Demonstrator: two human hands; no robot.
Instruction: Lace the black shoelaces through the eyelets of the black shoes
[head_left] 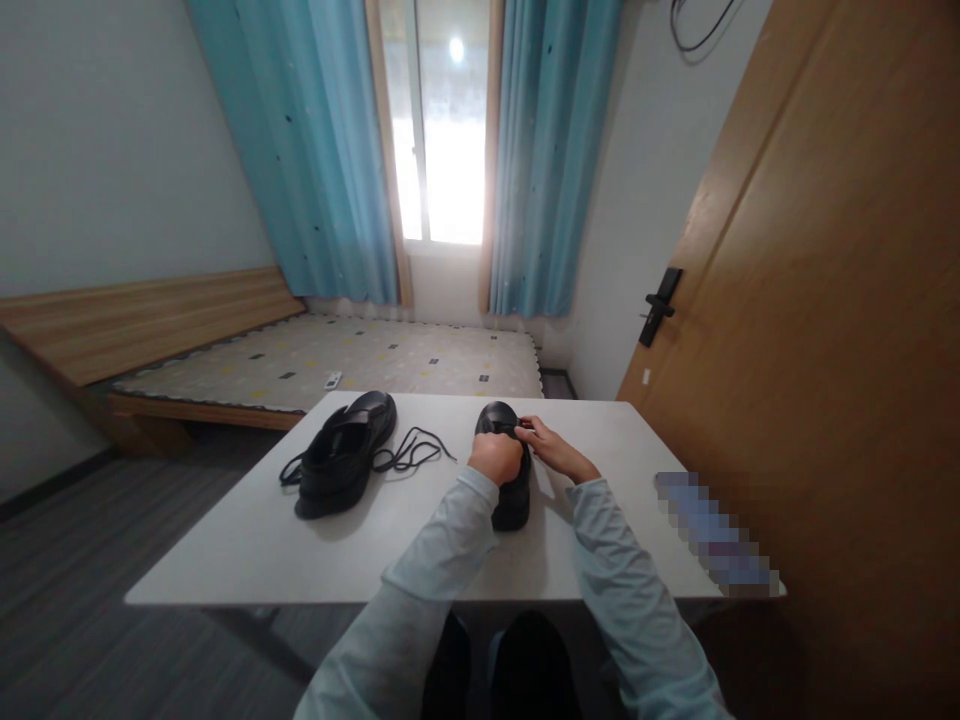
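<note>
A black shoe point(512, 508) stands on the white table point(577, 570), its toe pointing away from me. My left hand point(496, 457) is closed over the middle of this shoe, with its fingers curled out of sight. At the shoe's right edge, the fingers of my right hand point(551, 447) are drawn together against the upper. Whatever they pinch there is too small to make out. To the left, a second black shoe point(341, 465) rests on the table, its opening visible. A loose black shoelace point(411, 450) trails over the tabletop on that shoe's right side.
A blurred-out flat item point(716, 535) lies along the table's right edge. Behind the table is a low bed point(390, 350) with a small white remote point(333, 380) on it. A wooden door point(825, 330) stands close on the right. Blue curtains point(322, 150) flank the window.
</note>
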